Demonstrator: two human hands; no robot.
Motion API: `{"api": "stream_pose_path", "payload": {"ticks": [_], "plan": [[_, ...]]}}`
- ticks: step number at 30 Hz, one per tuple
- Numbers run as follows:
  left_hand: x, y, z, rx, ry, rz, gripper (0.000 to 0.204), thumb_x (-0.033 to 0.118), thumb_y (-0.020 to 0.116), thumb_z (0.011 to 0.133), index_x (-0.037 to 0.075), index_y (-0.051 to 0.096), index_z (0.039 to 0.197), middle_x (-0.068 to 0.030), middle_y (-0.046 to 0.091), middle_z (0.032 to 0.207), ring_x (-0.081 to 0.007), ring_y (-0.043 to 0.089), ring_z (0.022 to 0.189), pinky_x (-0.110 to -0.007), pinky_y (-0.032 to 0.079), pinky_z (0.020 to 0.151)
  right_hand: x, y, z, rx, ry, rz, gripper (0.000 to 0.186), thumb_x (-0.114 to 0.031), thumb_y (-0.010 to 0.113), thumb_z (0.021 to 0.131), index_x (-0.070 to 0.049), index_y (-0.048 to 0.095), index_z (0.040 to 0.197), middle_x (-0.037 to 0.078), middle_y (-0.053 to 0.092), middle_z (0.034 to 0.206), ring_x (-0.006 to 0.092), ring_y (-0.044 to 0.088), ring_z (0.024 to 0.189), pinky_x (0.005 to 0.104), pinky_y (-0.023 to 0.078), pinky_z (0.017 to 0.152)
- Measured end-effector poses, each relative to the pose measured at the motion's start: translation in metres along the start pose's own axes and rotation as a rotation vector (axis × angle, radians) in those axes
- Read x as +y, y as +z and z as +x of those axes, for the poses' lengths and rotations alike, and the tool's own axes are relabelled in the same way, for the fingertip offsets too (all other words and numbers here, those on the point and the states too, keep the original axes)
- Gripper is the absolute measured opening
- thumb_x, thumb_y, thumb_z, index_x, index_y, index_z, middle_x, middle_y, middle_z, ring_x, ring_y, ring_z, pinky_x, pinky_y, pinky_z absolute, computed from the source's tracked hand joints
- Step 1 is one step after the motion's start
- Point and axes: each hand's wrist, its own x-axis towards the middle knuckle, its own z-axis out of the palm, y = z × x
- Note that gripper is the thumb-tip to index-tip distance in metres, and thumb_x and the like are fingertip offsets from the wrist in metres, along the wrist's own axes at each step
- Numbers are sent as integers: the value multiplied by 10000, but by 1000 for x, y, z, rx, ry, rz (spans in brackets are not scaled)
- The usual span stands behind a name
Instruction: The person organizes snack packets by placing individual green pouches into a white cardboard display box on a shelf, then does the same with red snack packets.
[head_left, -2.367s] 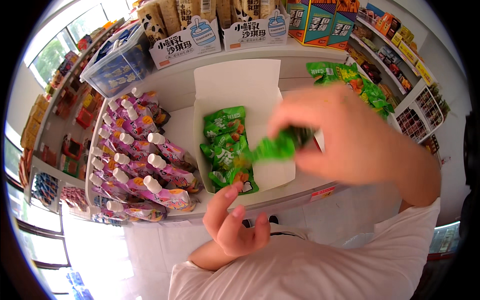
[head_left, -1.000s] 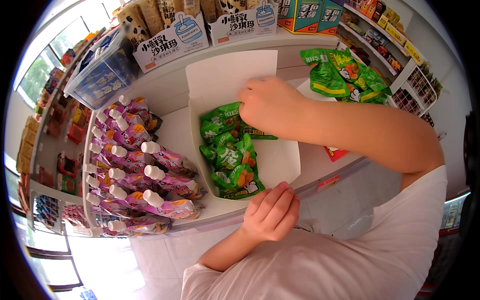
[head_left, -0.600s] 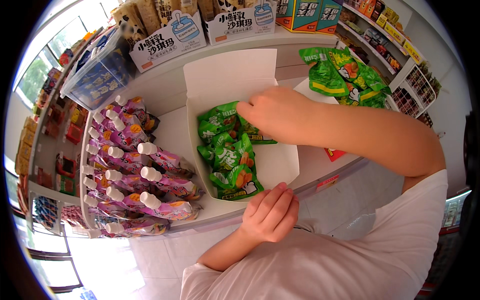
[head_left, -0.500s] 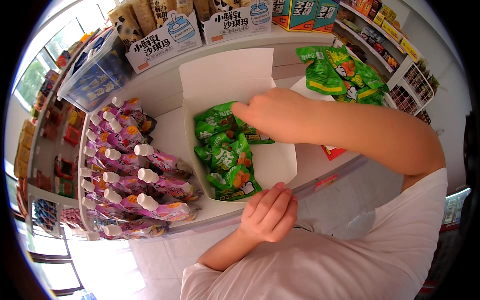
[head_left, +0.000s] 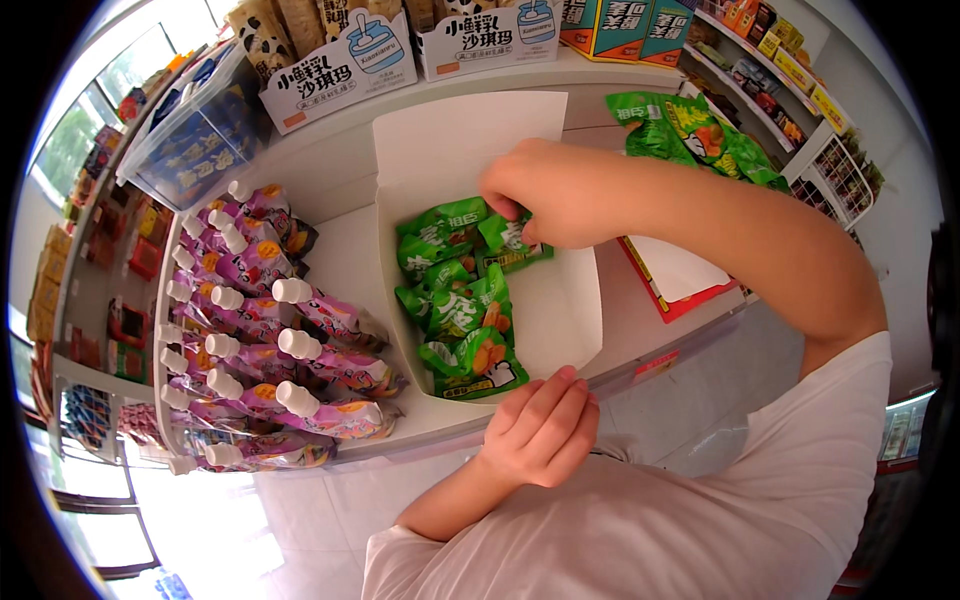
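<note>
Gripping a green packet (head_left: pixel 511 258) with right hand (head_left: pixel 550 195)? Can't tell; got white box (head_left: pixel 560 320) part-filled, leaving more packets (head_left: pixel 710 140) outside.

In the centre of the frame an open carton (head_left: pixel 555 325) stands on a shelf (head_left: pixel 345 255), with snack packets (head_left: pixel 465 305) lying in its left and far parts. The right hand (head_left: pixel 550 195) is over the carton's far side, the left hand (head_left: pixel 540 430) just before its near edge. Spouted pouches (head_left: pixel 262 325) lie in rows left of the carton; a packet heap (head_left: pixel 700 130) lies at upper right. Behind, along the top, two display trays (head_left: pixel 340 85) stand between a plastic tub (head_left: pixel 200 140) at left and cardboard boxes (head_left: pixel 625 30) at right.
</note>
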Motion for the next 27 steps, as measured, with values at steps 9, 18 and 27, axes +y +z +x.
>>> {"api": "stream_pose_path", "payload": {"ticks": [9, 18, 27], "plan": [[1, 0, 3, 24, -16, -48, 116, -21, 687, 712, 45, 709, 804, -113, 736, 954, -300, 755, 943, -373, 535, 724, 7, -4, -22, 130, -116, -31, 199, 11, 784, 865, 17, 611, 961, 218, 662, 963, 400, 669, 896, 486, 515, 755], [29, -23, 41, 405, -819, -948, 552, 101, 771, 934, -54, 506, 1392, -201, 671, 1258, -398, 730, 1112, -530, 620, 926, -13, -42, -105, -196, -155, 1045, 250, 75, 736, 855, 15, 610, 1063, 73, 677, 998, 142, 668, 935, 307, 534, 785], [22, -35, 62, 150, -1279, -1660, 508, 60, 730, 1015, -84, 457, 1419, -219, 690, 1233, -335, 762, 1031, -461, 691, 746, 1, -3, -108, -379, -99, 1047, 213, 124, 742, 888, 18, 623, 1029, 68, 711, 960, 135, 727, 882, 287, 570, 742]]}}
